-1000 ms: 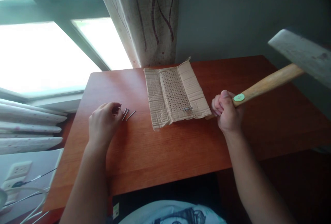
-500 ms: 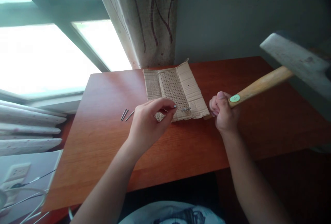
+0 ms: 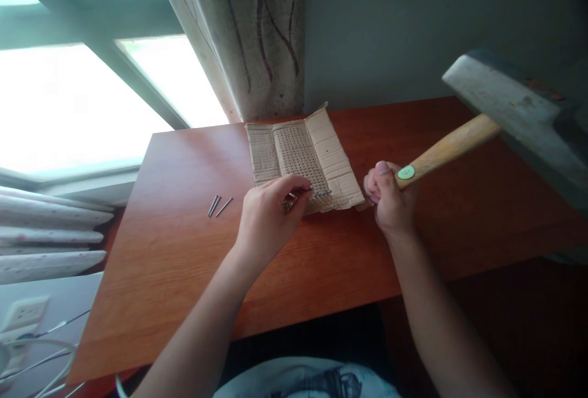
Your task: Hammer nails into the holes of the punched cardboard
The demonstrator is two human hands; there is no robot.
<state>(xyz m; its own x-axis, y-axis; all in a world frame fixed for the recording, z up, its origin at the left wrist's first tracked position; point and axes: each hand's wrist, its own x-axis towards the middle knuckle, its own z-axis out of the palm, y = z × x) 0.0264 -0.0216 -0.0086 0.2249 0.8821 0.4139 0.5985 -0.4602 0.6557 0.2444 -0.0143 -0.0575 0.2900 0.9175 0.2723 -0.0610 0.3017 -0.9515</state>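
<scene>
My left hand [image 3: 275, 205] pinches a nail [image 3: 311, 187] between thumb and forefinger, over the near edge of a cardboard sheet [image 3: 337, 156]. Only the nail's head shows clearly; my fingers hide most of the shank. Rows of small holes fill the middle of the cardboard. Close to my left fingertips, several nails [image 3: 324, 193] stand in a row there. My right hand [image 3: 395, 196] is wrapped round the wooden handle of a hammer [image 3: 452, 148], holding it raised at the right, its metal head up and away from the cardboard.
Three loose nails [image 3: 218, 206] lie on the reddish wooden table [image 3: 193, 275] left of my left hand. Behind the table hangs a patterned curtain [image 3: 275, 37] beside a bright window [image 3: 92, 98]. A wall socket with cables [image 3: 27, 315] is at the lower left.
The whole view has shifted slightly, with the table and cardboard now a little further left. My left hand has shifted slightly relative to the loose nails, uncovering the third fully. Both grips are unchanged.
</scene>
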